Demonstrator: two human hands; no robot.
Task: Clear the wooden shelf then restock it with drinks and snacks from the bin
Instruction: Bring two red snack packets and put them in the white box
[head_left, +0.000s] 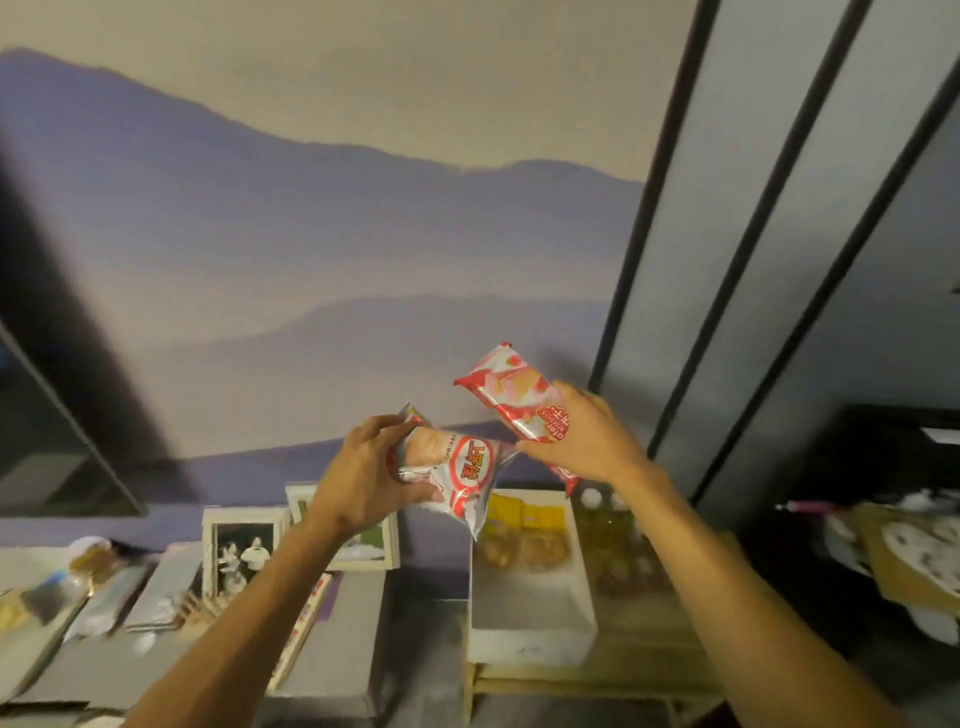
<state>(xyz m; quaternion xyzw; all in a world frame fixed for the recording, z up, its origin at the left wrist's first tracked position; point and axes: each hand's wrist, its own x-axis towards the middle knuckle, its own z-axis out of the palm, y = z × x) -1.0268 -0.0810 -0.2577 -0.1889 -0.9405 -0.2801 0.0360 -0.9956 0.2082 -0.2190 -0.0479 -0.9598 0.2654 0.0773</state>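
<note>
**First onlooker:** Well, what have the hands got?

**Second onlooker:** Left hand (363, 478) grips a silver-white crinkled snack bag with a red oval logo (460, 480) by its left end, fingers curled round it. Right hand (587, 441) clasps a red-and-white foil packet of wafer biscuits (511, 397), tilted, upper end pointing up and left.

**First onlooker:** Do the packs touch?

**Second onlooker:** They sit close together at the bag's right corner. Touching or not, I cannot tell.

**First onlooker:** And where are they?

**Second onlooker:** Both are raised before the purple mountain mural wall (311, 234), above a white open-topped box (530, 644) on the slatted wooden shelf (649, 665). Yellow packets (524, 512) lie at the box's far end. Blurred bottles (618, 540) stand just right of it, and framed photographs (244, 556) lean to the left.
</note>
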